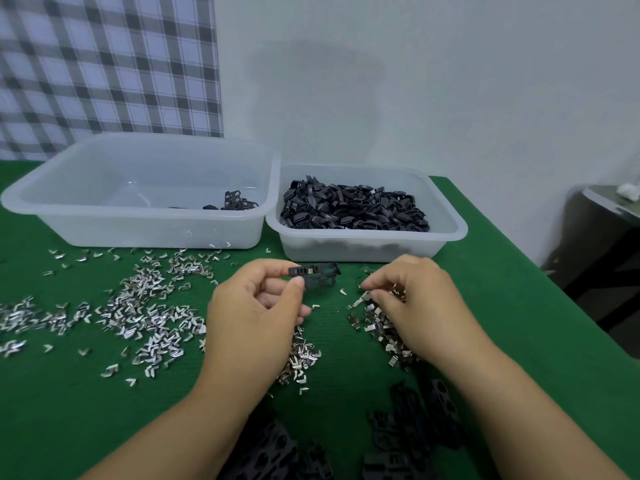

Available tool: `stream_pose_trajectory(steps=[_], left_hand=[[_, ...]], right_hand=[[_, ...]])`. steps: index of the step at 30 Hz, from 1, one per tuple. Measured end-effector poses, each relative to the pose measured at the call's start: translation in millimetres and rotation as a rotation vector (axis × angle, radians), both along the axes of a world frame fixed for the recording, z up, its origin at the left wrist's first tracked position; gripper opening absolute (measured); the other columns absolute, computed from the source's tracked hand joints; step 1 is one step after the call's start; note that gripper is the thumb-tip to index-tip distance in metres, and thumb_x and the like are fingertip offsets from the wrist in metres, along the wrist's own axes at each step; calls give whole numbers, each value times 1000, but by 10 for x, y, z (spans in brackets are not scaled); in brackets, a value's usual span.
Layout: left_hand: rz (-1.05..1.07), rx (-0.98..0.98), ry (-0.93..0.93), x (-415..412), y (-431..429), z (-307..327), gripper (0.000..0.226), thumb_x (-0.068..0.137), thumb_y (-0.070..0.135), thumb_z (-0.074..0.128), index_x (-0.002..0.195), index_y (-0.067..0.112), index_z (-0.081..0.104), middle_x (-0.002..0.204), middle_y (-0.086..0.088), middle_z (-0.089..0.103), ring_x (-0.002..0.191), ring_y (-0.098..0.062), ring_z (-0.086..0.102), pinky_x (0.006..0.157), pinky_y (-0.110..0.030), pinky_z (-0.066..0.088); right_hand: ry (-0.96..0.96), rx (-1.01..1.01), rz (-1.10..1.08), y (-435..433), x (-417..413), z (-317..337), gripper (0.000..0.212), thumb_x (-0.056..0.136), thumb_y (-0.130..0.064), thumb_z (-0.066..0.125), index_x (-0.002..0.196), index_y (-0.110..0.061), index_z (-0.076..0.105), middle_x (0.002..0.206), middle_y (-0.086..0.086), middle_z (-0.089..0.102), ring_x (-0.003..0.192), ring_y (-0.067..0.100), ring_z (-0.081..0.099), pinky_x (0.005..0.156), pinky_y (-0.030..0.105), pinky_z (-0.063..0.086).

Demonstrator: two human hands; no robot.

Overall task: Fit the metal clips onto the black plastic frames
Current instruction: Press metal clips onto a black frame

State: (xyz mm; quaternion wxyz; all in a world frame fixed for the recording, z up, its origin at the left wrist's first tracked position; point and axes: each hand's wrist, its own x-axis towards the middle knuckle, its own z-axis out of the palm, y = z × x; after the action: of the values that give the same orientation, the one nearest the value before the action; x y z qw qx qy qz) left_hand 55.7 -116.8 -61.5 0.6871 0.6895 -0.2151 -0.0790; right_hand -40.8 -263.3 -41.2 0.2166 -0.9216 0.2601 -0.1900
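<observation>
Pinched between thumb and fingers, the left hand point(258, 303) grip clamps a black plastic frame point(317, 275) jutting toward 2 o'clock above the green desk point(52, 410), while the right hand point(412, 299), at 3 o'clock from it, closes curled fingertips on the metal clips point(375, 318) heaped beneath.

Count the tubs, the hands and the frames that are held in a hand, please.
Tubs: 2, the large one and the small one
Hands: 2, left hand and right hand
Held frames: 1, in the left hand
Total: 5
</observation>
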Motion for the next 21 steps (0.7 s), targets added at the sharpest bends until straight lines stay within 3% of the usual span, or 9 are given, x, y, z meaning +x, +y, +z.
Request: stream_pose_trajectory(steps=[6, 19, 21], left_hand=[[2, 32, -19, -7, 4, -11, 16, 84, 9, 66, 79, 25, 66, 57, 6, 67, 53, -7, 67, 54, -22, 53], [4, 43, -14, -22, -2, 4, 17, 83, 9, 67, 78, 24, 66, 56, 6, 66, 53, -8, 67, 59, -34, 57], [10, 47, -24, -20, 7, 6, 17, 83, 8, 66, 78, 24, 66, 56, 5, 67, 53, -8, 67, 60, -35, 58]], right_hand=[[118, -86, 55, 45, 85, -39, 15, 86, -23, 63, 98, -29, 69, 98, -7, 59, 104, 19, 43, 92, 38, 40], [155, -231, 178, 59, 88, -92, 7, 89, -20, 55, 85, -25, 55, 89, -12, 47, 95, 15, 36, 83, 31, 34], [57, -156, 171, 71, 68, -79, 9, 88, -18, 55, 84, -26, 54, 81, -17, 48, 92, 12, 40, 79, 21, 33]])
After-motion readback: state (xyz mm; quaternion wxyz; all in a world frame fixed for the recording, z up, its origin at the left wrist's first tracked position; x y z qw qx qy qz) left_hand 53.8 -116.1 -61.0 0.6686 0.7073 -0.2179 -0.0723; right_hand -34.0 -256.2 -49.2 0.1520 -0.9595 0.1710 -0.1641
